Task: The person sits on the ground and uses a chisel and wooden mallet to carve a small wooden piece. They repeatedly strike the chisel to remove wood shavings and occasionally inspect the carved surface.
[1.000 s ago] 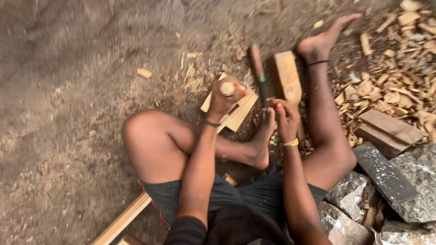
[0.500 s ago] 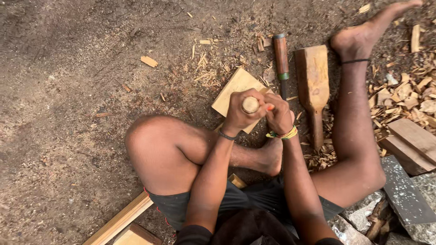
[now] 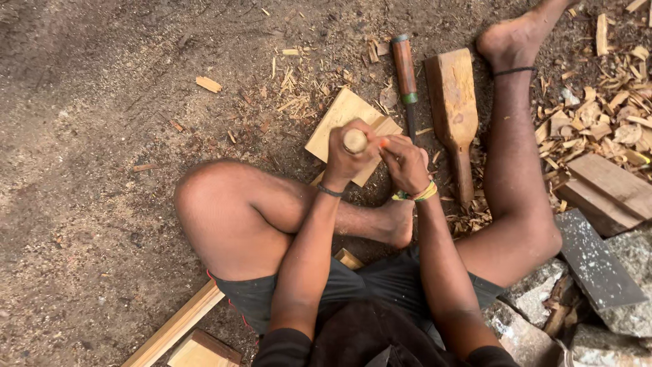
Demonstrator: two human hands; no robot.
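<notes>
The left hand (image 3: 348, 158) has its grip wrapped tight around a round-ended wooden tool handle (image 3: 354, 141), held over a flat pale wood block (image 3: 343, 122) on the dirt ground (image 3: 102, 136). The right hand (image 3: 405, 163) grips loosely beside it. A wooden mallet (image 3: 454, 102) and chisel (image 3: 405, 71) lie near, amid splintery chips (image 3: 611, 115).

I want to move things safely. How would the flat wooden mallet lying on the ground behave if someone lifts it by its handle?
The wooden mallet looks like solid, stiff wood, so it probably would not bend. Its broad head likely makes it head-heavy when lifted by the narrow handle. Its flat faces suggest it would not roll.
</notes>
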